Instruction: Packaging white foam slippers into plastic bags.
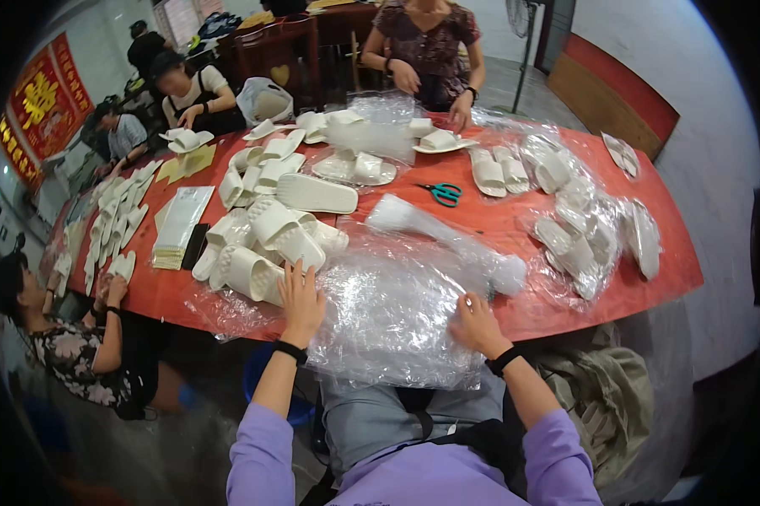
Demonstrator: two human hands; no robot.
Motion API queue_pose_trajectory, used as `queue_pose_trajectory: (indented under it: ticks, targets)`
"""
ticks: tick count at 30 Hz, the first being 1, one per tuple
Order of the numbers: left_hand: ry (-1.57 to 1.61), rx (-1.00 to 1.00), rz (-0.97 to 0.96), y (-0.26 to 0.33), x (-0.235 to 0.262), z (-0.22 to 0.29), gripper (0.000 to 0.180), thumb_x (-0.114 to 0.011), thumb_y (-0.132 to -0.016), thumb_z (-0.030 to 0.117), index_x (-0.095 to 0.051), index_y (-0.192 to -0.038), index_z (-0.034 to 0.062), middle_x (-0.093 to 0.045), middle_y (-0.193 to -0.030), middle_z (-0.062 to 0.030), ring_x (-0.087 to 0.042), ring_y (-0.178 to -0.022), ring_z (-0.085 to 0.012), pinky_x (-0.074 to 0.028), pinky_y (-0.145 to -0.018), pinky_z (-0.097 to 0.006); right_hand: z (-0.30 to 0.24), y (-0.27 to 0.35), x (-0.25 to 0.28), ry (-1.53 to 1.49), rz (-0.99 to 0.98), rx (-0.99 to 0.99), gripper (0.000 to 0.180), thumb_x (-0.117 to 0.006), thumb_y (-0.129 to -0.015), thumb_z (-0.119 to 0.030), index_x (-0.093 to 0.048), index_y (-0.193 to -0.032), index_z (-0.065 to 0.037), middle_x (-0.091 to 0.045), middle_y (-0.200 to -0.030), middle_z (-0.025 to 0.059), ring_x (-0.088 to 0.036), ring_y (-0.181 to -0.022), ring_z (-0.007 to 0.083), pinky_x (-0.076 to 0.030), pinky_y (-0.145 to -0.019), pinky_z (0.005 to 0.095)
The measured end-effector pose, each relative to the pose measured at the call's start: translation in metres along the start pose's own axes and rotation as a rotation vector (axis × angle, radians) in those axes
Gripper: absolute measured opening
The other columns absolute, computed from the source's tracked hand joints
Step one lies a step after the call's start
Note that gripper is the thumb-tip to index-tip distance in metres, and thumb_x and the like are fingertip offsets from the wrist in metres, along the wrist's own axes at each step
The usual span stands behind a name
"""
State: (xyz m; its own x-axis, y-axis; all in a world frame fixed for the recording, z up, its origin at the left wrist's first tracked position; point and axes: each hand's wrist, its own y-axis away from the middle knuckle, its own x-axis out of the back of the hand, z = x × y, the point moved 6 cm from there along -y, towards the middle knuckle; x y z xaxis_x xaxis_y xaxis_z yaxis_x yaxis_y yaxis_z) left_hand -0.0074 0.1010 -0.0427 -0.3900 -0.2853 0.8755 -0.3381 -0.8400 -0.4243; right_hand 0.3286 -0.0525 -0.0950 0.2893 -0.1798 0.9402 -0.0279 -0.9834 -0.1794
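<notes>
A stack of clear plastic bags (pixel 397 312) lies at the table's near edge and hangs partly over it. My left hand (pixel 301 302) rests at the stack's left side with its fingers stretched out, the tips touching or close to a white slipper (pixel 285 232). At the right side, my right hand (pixel 478 325) has its fingers bent over the edge of the plastic bags, closed on it. White slippers (pixel 247 268) are heaped just left of the stack. Behind it lies a bunched roll of clear plastic (pixel 447 236).
Teal-handled scissors (pixel 443 194) lie mid-table on the red table (pixel 489 219). Bagged slippers (pixel 574 244) are piled at right. Left are a bundle of flat packets (pixel 182 223) and more slippers (pixel 114 211). A person (pixel 426 51) stands opposite; others sit along the left.
</notes>
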Motion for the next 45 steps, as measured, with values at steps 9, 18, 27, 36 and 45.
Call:
queue_pose_trajectory:
  ticks: [9,18,27,36,45]
  targets:
    - [0.008,0.315,0.228,-0.052,0.016,-0.062,0.066,-0.061,-0.078,0.012,-0.039,-0.140,0.0063,-0.025,-0.148,-0.0209,-0.018,-0.139,-0.0448,-0.017,-0.108,-0.067,-0.123,-0.129,0.041,-0.440,-0.368,0.483,0.030,-0.059,-0.089,-0.025,-0.063,-0.105,0.000,-0.062,-0.110,0.0192,-0.059,-0.103,0.0375,-0.047,-0.089,0.0442]
    - [-0.069,0.563,0.082,-0.073,0.010,-0.110,0.082,-0.070,-0.081,0.028,-0.026,-0.149,0.0151,-0.030,-0.146,-0.0196,-0.025,-0.136,-0.0457,-0.022,-0.099,-0.074,-0.201,-0.276,-0.065,-0.731,0.018,0.187,0.019,-0.049,-0.085,-0.007,-0.065,-0.091,0.002,-0.062,-0.101,0.0225,-0.057,-0.101,0.0383,-0.045,-0.090,0.0434]
    - [-0.115,0.413,0.168,-0.078,0.013,-0.144,0.078,-0.063,-0.075,0.007,-0.032,-0.146,0.0099,-0.051,-0.130,-0.0148,-0.047,-0.118,-0.0338,-0.031,-0.096,-0.062,-0.239,-0.263,-0.038,-0.688,-0.084,0.379,0.022,-0.054,-0.085,-0.008,-0.065,-0.103,-0.001,-0.062,-0.108,0.0167,-0.061,-0.095,0.0357,-0.049,-0.082,0.0419]
    - [0.091,0.162,0.493,-0.107,0.078,-0.185,0.079,-0.053,-0.070,-0.012,-0.035,-0.145,0.0072,-0.056,-0.124,-0.0198,-0.049,-0.111,-0.0396,-0.037,-0.096,-0.049,-0.188,-0.148,0.094,-1.121,0.280,0.086,0.036,-0.050,-0.085,0.017,-0.060,-0.115,0.000,-0.048,-0.110,0.0103,-0.059,-0.092,0.0184,-0.058,-0.079,0.0306]
    - [0.038,0.038,0.273,-0.091,0.092,-0.062,0.068,-0.045,-0.077,-0.009,-0.037,-0.143,0.0031,-0.041,-0.141,-0.0188,-0.033,-0.136,-0.0372,-0.028,-0.111,-0.044,-0.081,0.020,0.091,-0.884,-0.015,-0.316,0.058,-0.059,-0.082,0.011,-0.047,-0.136,-0.004,-0.043,-0.106,0.0092,-0.055,-0.092,0.0147,-0.059,-0.076,0.0277]
